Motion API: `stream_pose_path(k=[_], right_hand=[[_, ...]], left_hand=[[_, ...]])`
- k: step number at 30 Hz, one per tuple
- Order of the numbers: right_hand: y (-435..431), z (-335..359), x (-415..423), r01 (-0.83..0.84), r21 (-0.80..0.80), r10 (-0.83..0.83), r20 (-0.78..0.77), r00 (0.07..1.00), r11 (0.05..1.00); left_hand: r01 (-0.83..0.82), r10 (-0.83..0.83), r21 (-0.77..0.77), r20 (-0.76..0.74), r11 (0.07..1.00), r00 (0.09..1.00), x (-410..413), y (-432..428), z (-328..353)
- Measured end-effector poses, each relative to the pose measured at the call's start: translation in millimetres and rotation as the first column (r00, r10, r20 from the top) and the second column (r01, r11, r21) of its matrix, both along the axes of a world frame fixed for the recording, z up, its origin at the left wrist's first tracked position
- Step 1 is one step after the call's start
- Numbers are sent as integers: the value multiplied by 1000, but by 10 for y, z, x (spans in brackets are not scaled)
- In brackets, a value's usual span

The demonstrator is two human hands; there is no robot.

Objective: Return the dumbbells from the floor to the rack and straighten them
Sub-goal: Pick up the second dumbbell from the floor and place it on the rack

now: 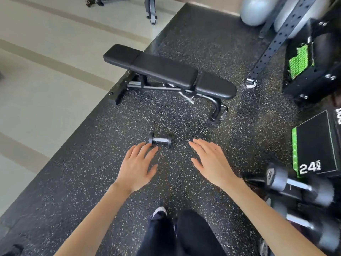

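Palms down, fingers straight, holding left hand (137, 168) and right hand (212, 163) out apart and empty, dumbbell (160, 140) lying on floor (92, 172) beside left fingertips (155, 149).

Speckled mat (88, 163): black rubber, grainy and matt. On it, the dumbbell (160, 141) shows a bright bare-metal handle and dull black heads. The bench (166, 71) pad looks like smooth black vinyl with a soft sheen, frame matt black metal. Left, pale floor (46, 71), smooth and faintly glossy. Right, racked dumbbells (299, 185): shiny metal handles, matt dark heads. Box (313, 145), matt black.
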State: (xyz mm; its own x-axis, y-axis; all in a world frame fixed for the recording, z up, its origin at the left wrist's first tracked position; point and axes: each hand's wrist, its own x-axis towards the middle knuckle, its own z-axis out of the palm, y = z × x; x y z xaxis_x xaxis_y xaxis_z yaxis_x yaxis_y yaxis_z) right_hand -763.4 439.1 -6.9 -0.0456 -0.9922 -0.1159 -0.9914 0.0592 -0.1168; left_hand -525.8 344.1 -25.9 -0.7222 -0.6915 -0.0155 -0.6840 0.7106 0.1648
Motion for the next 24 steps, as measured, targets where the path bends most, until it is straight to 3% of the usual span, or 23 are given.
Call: stream_pose_path(k=[18, 24], right_hand=[[-2179, -721, -858, 4, 104, -9, 51, 999, 995], [-2949, -1301, -989, -63, 123, 49, 110, 993, 990]], left_hand=[[7, -13, 70, 94, 998, 995, -573, -2234, -553], [37, -53, 123, 124, 992, 991, -823, -2854, -1168]])
